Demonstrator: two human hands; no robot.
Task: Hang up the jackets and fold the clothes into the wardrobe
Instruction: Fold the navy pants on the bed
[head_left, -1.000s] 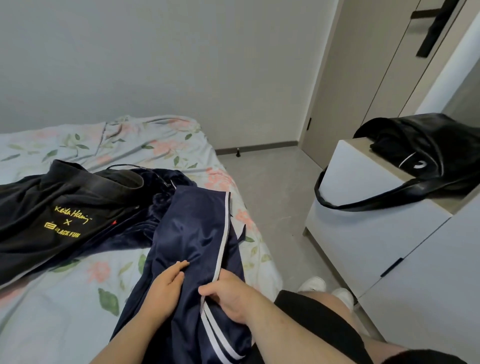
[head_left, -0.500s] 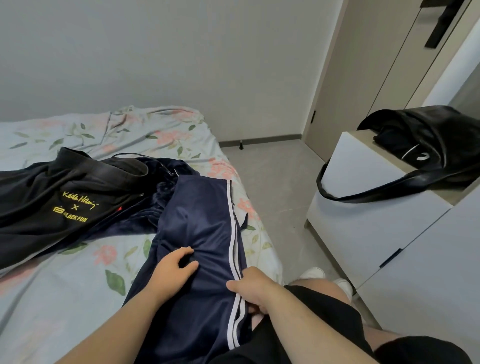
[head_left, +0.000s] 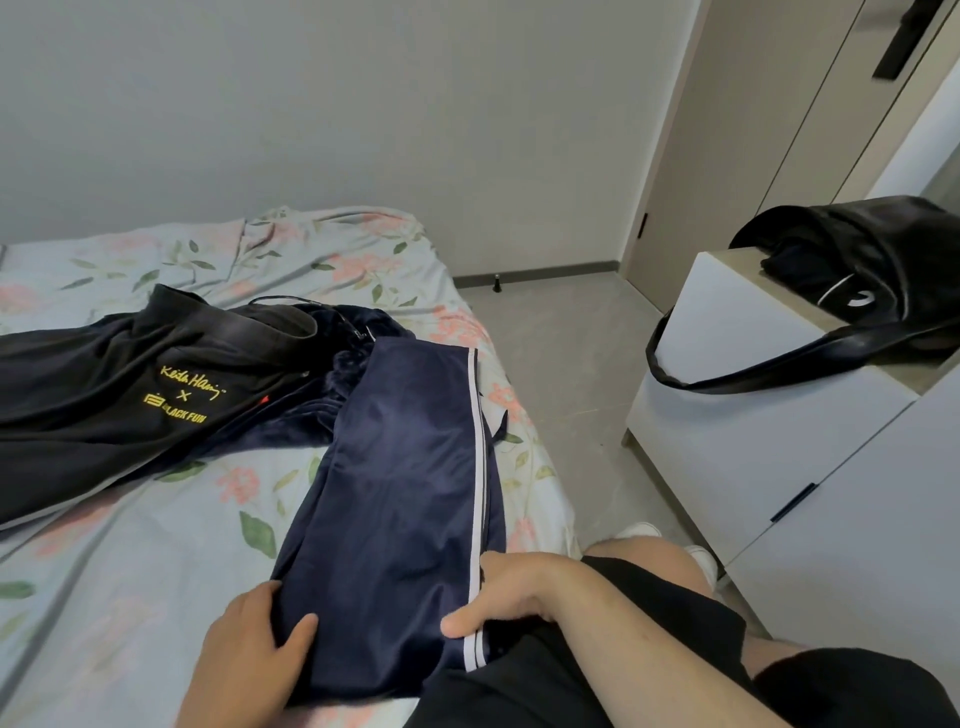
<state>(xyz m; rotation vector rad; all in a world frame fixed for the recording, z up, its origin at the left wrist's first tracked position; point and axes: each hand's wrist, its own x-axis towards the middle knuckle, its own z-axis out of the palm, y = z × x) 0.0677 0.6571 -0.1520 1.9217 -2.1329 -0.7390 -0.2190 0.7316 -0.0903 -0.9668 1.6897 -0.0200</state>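
Navy pants (head_left: 400, 493) flat on bed (head_left: 130, 597), both hands at near end.
L→R: black jacket (head_left: 130, 395) at far left, touching pants' top; L hand (head_left: 249, 654) lies loose on near-left edge, thumb over cloth; R hand (head_left: 514, 592) curled round white-striped edge; black bag (head_left: 857, 280) on tabletop (head_left: 737, 262).
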